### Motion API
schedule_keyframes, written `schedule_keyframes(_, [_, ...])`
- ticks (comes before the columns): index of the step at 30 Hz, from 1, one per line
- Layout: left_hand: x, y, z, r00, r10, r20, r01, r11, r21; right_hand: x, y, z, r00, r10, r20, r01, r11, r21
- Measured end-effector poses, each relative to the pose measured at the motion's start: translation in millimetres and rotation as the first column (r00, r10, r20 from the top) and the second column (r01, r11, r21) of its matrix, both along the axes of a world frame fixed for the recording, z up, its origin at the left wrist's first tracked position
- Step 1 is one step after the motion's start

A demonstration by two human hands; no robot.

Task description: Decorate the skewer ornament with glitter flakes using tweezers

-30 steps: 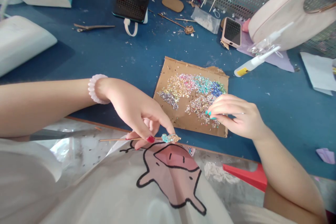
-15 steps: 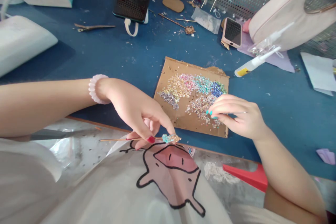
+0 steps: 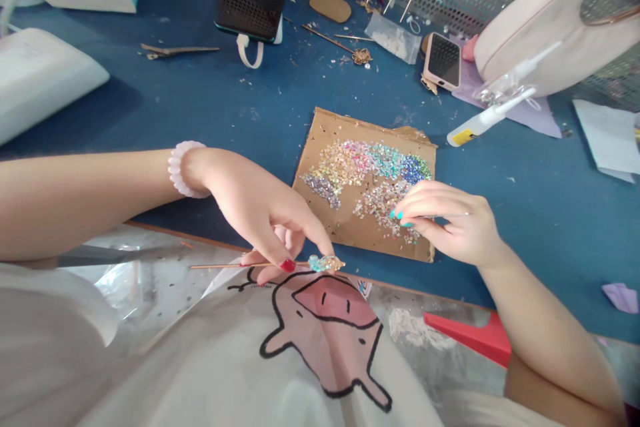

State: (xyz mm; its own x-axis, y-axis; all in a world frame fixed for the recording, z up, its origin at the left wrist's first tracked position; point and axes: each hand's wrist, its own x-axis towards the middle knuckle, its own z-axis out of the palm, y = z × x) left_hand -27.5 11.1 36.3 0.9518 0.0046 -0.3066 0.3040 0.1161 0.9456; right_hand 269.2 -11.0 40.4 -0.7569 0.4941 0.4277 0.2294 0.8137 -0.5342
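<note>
My left hand (image 3: 265, 213) pinches a thin wooden hair stick (image 3: 215, 267) level at the table's front edge. Its right end carries an ornament (image 3: 327, 263) with turquoise and gold-orange stones, and my index fingertip touches it. Over the right part of a cardboard sheet (image 3: 345, 230), my right hand (image 3: 463, 223) grips a slim metal tool (image 3: 453, 215); its tip is too small to make out. Beneath those fingers lies a pile of pale rhinestones (image 3: 377, 203). Yellow, pink, turquoise, blue and grey rhinestones (image 3: 360, 157) spread across the rest of the sheet.
Right of the cardboard lies a white glue bottle (image 3: 470, 132), near a phone (image 3: 443, 61). At the back are a black device (image 3: 255, 0), a clear bag (image 3: 395, 40) and another ornamented stick (image 3: 360, 55). A hair clip (image 3: 180, 51) lies at left.
My right hand has shifted very slightly left over the pale rhinestones. My left hand and the hair stick stay in place.
</note>
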Motion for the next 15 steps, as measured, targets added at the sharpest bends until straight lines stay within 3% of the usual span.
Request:
schedule_keyframes(5, [4.7,4.5,7.7,0.990,-0.131,0.058,0.129,0.991,0.035,-5.9,-5.2,-4.0,0.999,0.035,0.001,-0.035,0.999,-0.007])
schedule_keyframes(8, [4.8,5.8,9.0,0.982,-0.186,-0.023,0.185,0.982,-0.036,-7.2,-6.9,-4.4,0.999,0.051,0.011,-0.051,0.999,-0.009])
schedule_keyframes(11, [3.9,4.6,9.0,0.967,-0.237,-0.090,0.236,0.972,-0.023,-7.3,-7.1,-3.4,0.999,0.044,0.012,-0.044,0.999,-0.014])
schedule_keyframes(15, [4.2,2.0,11.0,0.968,-0.217,-0.127,0.221,0.975,0.022,-7.1,-6.8,-1.8,0.999,0.034,0.017,-0.034,0.999,-0.009])
